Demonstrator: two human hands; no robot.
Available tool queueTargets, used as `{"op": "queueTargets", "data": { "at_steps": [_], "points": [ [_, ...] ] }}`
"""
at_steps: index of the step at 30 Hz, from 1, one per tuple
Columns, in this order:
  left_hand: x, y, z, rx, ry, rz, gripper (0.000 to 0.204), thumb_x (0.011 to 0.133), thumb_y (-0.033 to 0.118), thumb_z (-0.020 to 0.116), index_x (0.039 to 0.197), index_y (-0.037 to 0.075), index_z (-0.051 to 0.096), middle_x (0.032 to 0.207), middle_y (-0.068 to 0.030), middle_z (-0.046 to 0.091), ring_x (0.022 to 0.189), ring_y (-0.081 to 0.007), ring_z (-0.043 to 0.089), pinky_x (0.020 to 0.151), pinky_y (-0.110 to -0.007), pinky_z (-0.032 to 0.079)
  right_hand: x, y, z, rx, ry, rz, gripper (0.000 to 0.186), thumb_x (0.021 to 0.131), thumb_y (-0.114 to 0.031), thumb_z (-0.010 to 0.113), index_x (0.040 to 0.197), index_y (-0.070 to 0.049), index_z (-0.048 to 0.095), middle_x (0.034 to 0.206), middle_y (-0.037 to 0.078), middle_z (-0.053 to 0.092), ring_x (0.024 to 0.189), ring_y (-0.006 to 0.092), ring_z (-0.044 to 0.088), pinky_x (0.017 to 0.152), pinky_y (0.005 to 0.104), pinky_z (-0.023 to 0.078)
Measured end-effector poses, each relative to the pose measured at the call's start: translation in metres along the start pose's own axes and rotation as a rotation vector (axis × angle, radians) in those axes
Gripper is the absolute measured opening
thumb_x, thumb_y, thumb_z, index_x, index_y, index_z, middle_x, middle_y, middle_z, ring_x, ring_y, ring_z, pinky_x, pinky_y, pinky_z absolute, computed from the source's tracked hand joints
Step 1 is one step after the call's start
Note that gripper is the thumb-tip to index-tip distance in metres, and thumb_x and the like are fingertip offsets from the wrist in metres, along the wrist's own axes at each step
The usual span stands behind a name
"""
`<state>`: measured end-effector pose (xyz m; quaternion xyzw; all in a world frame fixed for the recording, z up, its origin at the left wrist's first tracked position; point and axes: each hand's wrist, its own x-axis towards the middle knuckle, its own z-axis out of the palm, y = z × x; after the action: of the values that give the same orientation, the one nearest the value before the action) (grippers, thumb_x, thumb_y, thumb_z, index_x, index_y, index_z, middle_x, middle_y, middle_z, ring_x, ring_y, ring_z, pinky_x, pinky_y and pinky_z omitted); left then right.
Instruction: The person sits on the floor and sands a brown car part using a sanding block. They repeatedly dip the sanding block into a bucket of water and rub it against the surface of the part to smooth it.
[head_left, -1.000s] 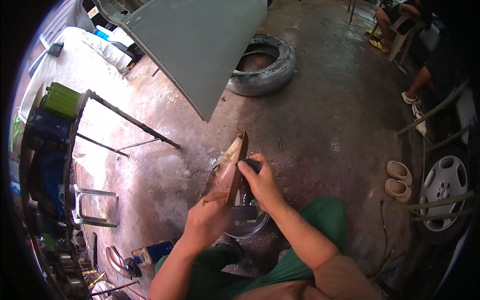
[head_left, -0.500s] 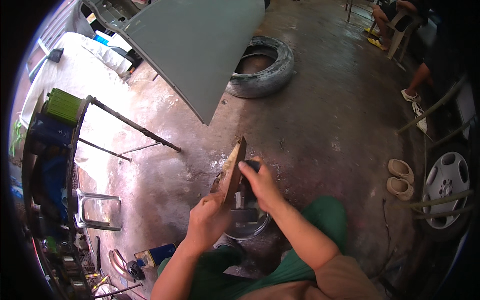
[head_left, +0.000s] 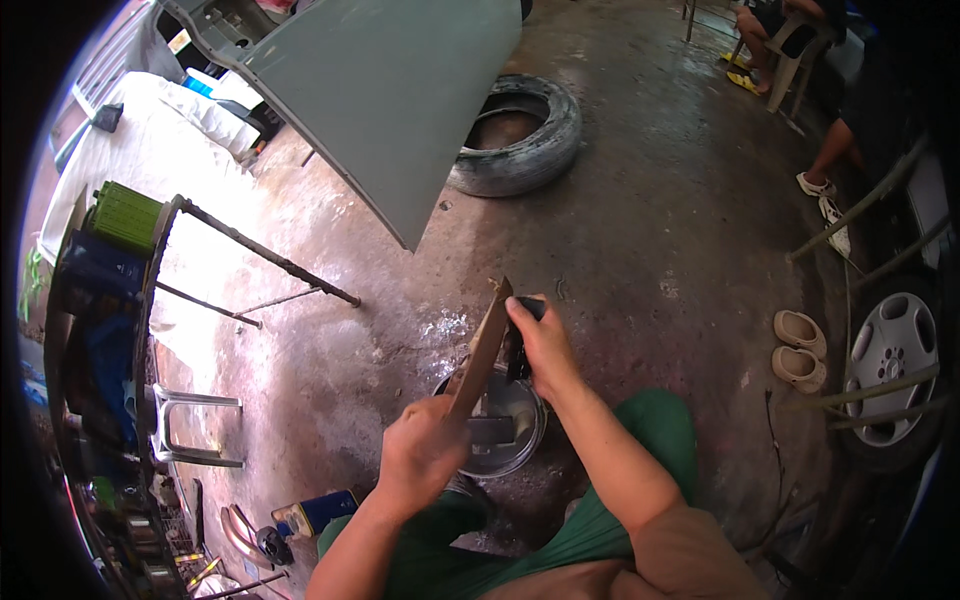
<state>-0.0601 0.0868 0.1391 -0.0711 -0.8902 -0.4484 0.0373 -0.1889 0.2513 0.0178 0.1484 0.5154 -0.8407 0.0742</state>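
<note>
My left hand (head_left: 422,450) is closed around the lower end of a long brown flat piece (head_left: 477,360), tilted upward with a paler, rough side. My right hand (head_left: 545,350) grips a black block (head_left: 518,358) against the piece's right side, thumb near its upper end. Directly beneath both hands sits a round metal container (head_left: 539,435) with a dark rectangular object (head_left: 489,430) inside, partly hidden by the piece and hands.
Ahead are a large grey panel (head_left: 380,110) and a tire (head_left: 520,170). A cluttered rack (head_left: 170,225) and stool (head_left: 200,460) stand left. At right are clogs (head_left: 798,368), a wheel (head_left: 890,355) and two seated people (head_left: 760,50) (head_left: 835,155). A blue-and-yellow can (head_left: 325,510) lies lower left.
My right hand and the black block have moved up and to the right, and the brown piece's upper end has swung right. My left hand has shifted slightly right.
</note>
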Motion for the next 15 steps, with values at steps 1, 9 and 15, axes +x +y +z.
{"op": "queueTargets", "data": {
  "at_steps": [1,9,15],
  "points": [
    [0.002,-0.003,-0.001,-0.005,0.007,-0.027,0.034,0.075,-0.003,0.073,0.108,0.000,0.068,0.107,-0.0171,0.070,0.097,-0.0334,0.069,0.085,-0.039,0.055,-0.007,0.003,0.006,0.004,-0.054,0.018,0.020,0.097,-0.024,0.069,0.103,-0.007,0.060,0.090,0.001,0.064,0.078,0.0094,0.061,0.069,0.0275,0.051],
    [0.017,-0.028,-0.005,-0.086,0.067,-0.184,0.038,0.075,-0.005,0.071,0.113,-0.002,0.068,0.105,-0.0137,0.068,0.096,-0.0227,0.070,0.080,-0.032,0.055,-0.079,-0.006,0.049,-0.153,-0.356,-0.375,0.021,0.097,-0.023,0.070,0.100,-0.005,0.059,0.086,0.001,0.063,0.073,0.0070,0.059,0.062,0.0259,0.050],
    [-0.001,-0.013,-0.011,-0.041,-0.010,0.025,0.033,0.078,-0.005,0.071,0.110,-0.002,0.068,0.105,-0.0124,0.068,0.091,-0.0206,0.068,0.078,-0.030,0.054,0.006,-0.001,0.003,-0.163,0.047,-0.138,0.029,0.095,-0.031,0.072,0.103,-0.004,0.062,0.091,0.001,0.062,0.084,0.0101,0.058,0.077,0.0272,0.048]
  ]
}}
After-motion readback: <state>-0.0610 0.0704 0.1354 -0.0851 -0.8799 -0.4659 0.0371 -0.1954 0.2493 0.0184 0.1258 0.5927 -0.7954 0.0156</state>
